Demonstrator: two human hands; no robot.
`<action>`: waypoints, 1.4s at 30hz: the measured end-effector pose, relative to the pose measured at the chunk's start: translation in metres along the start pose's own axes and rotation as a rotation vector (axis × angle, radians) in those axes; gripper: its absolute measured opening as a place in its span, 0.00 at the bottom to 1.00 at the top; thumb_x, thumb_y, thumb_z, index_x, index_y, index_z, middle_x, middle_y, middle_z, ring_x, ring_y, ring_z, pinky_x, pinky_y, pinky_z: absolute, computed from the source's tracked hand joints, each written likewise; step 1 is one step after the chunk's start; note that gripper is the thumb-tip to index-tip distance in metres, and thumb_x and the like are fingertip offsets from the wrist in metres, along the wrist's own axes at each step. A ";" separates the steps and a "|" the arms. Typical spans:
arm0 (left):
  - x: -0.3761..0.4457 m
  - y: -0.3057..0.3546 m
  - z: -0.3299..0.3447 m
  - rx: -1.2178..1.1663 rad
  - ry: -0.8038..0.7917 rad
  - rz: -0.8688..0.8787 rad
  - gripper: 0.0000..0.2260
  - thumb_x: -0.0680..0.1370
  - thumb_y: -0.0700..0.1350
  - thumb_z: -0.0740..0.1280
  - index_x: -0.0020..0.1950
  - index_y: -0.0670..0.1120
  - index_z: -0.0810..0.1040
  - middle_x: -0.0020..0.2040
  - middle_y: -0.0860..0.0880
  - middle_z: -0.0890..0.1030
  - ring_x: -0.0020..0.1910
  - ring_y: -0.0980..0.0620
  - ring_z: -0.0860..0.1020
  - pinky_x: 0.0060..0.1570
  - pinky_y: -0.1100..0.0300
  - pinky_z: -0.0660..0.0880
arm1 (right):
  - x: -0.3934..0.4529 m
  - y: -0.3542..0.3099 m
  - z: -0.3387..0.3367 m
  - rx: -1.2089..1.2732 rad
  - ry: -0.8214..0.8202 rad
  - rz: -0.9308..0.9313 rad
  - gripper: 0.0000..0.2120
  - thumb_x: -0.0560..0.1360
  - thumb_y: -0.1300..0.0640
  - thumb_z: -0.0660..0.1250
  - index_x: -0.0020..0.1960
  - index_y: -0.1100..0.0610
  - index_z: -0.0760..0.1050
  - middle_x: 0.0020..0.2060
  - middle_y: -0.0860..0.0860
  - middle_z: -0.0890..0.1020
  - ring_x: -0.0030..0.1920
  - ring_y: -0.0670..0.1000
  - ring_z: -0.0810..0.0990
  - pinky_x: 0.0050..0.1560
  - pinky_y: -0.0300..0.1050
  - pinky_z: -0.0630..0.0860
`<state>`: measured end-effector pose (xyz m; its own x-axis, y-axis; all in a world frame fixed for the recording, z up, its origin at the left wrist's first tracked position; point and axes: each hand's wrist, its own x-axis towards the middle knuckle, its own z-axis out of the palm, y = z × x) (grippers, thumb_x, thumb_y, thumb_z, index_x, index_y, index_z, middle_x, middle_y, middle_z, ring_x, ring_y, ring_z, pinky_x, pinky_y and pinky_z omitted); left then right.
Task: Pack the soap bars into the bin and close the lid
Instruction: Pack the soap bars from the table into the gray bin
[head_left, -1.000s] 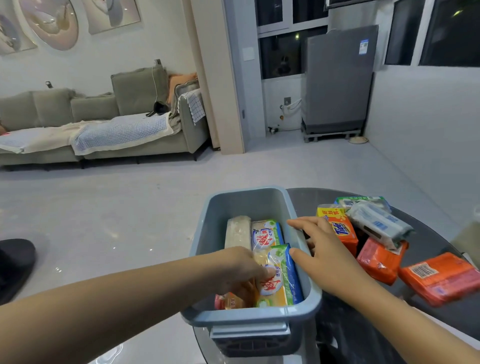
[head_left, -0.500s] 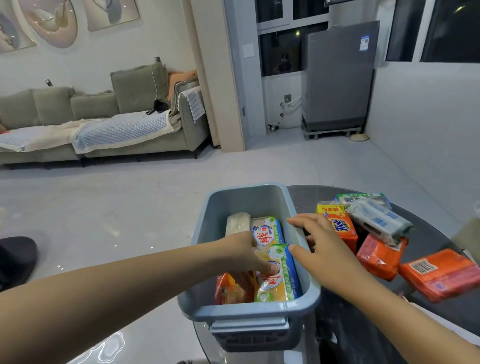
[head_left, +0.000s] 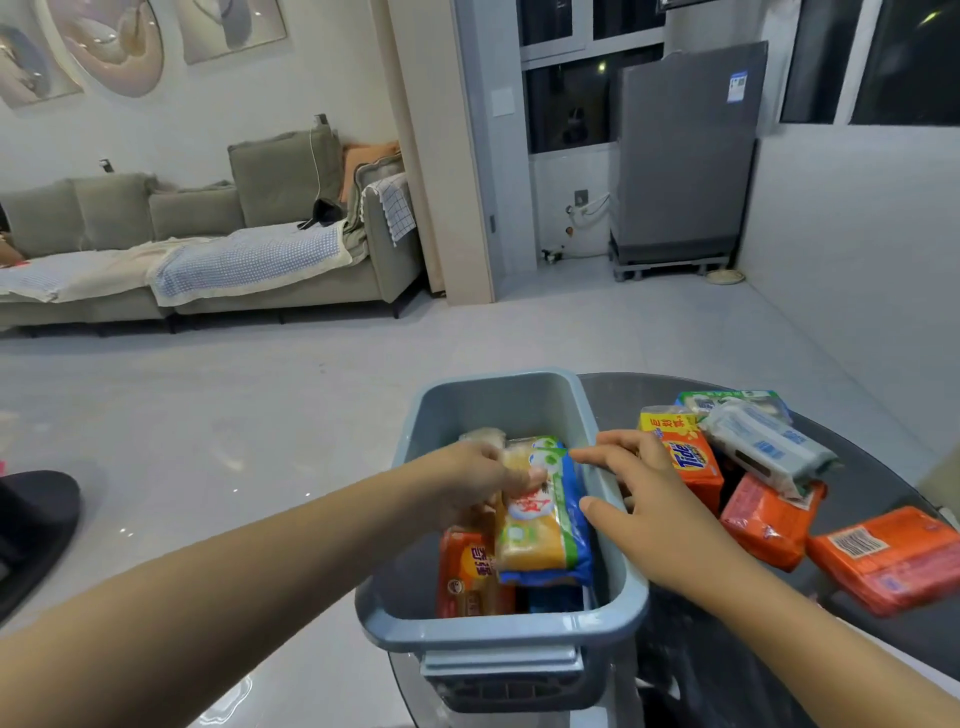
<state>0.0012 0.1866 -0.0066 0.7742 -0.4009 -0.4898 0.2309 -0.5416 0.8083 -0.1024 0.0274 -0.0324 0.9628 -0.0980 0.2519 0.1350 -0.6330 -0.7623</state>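
**Soap pack gripped over the open bin**

Blue-grey bin (head_left: 613, 512) at the near edge of a dark round table (head_left: 613, 395), lid off, top open. Inside the bin: left hand (head_left: 467, 483) reaching down from the left rim, fingers and thumb pinched on the upper end of a yellow, green and blue soap pack (head_left: 545, 519), held tilted above the other contents. Beneath that pack, toward the bin's near left corner, an orange soap bar (head_left: 467, 571) standing on edge. Toward the bin's far wall, a pale bar (head_left: 483, 435) just showing behind the left hand.

On the bin's right rim: right hand (head_left: 654, 499), fingers spread and slack, palm down, forefinger stretched over the rim toward the held pack, gripping nothing; contact with the pack cannot be told.

Right of the bin, on the table: a loose heap of soap. Nearest the bin, an orange and yellow bar (head_left: 685, 457); beyond it, a white and blue pack (head_left: 763, 447) lying across a green one (head_left: 727, 401); further right of the bin, two orange bars (head_left: 769, 519) (head_left: 888, 558), the outer one with its barcode up.
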 end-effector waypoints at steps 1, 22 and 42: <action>0.004 0.005 -0.002 -0.012 0.035 0.018 0.08 0.75 0.46 0.70 0.45 0.43 0.75 0.33 0.49 0.82 0.28 0.54 0.79 0.34 0.62 0.77 | 0.000 0.000 0.000 -0.015 -0.015 -0.002 0.20 0.75 0.57 0.64 0.65 0.47 0.68 0.58 0.39 0.59 0.57 0.36 0.61 0.44 0.19 0.63; 0.016 -0.007 -0.002 0.098 0.472 0.241 0.15 0.69 0.52 0.75 0.45 0.46 0.73 0.38 0.51 0.77 0.32 0.57 0.74 0.31 0.64 0.72 | -0.001 -0.003 -0.001 0.014 -0.052 0.040 0.18 0.75 0.57 0.64 0.64 0.48 0.69 0.58 0.40 0.57 0.52 0.34 0.63 0.38 0.12 0.61; 0.004 -0.024 0.052 0.617 0.009 -0.199 0.25 0.69 0.59 0.71 0.58 0.46 0.71 0.47 0.49 0.75 0.42 0.53 0.74 0.42 0.61 0.72 | -0.010 0.000 -0.004 0.127 -0.197 0.014 0.23 0.77 0.51 0.60 0.70 0.43 0.60 0.72 0.36 0.49 0.64 0.34 0.51 0.61 0.34 0.56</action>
<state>-0.0315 0.1599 -0.0453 0.7572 -0.2439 -0.6059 -0.0085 -0.9313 0.3643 -0.1132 0.0250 -0.0330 0.9902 0.0539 0.1288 0.1377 -0.5301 -0.8367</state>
